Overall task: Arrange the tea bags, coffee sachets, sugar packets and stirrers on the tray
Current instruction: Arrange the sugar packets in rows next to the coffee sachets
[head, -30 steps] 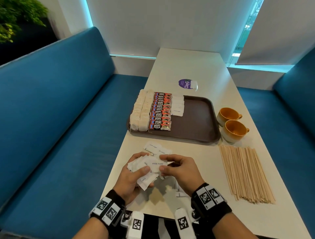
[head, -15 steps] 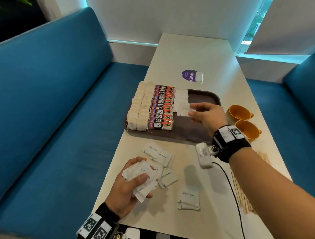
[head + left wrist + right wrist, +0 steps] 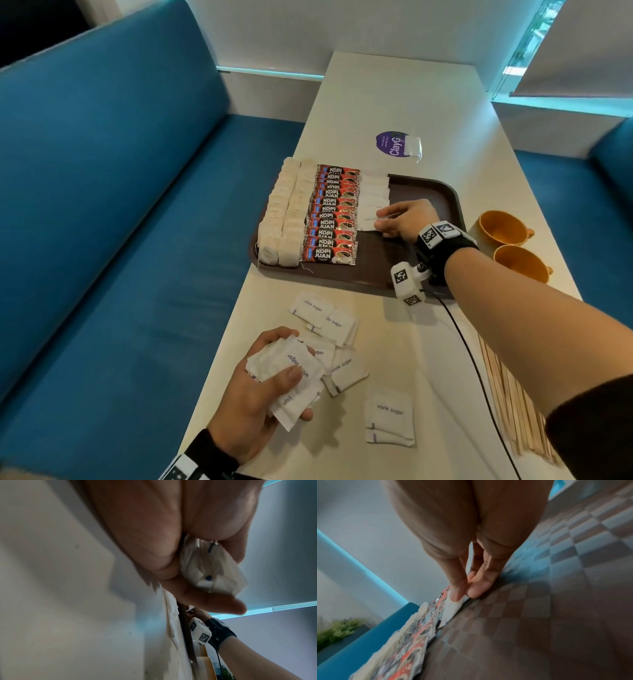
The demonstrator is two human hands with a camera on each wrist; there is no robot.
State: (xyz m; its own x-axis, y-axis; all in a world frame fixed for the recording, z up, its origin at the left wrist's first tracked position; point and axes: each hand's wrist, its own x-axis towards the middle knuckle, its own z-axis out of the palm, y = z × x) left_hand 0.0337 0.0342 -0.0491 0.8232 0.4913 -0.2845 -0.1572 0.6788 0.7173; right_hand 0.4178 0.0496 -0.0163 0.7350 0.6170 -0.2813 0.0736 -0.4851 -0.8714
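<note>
I sit at a long white table (image 3: 394, 102) with blue padded benches (image 3: 120, 205) on both sides. A dark brown plastic tray (image 3: 421, 192) sits on it, with rows of pale tea bags (image 3: 281, 219), red coffee sachets (image 3: 332, 219) and white sugar packets (image 3: 373, 192). My right hand (image 3: 404, 219) pinches one white sugar packet (image 3: 368, 221) at the near end of that row, low over the tray. My left hand (image 3: 253, 401) grips a bunch of white sugar packets (image 3: 287, 370) above the table's near left edge. More loose sugar packets (image 3: 388, 411) lie on the table beside it. Thin wooden stirrers (image 3: 513, 404) lie by the right edge, and two orange cups (image 3: 507, 243) stand right of the tray. The tray's right half is bare.
</note>
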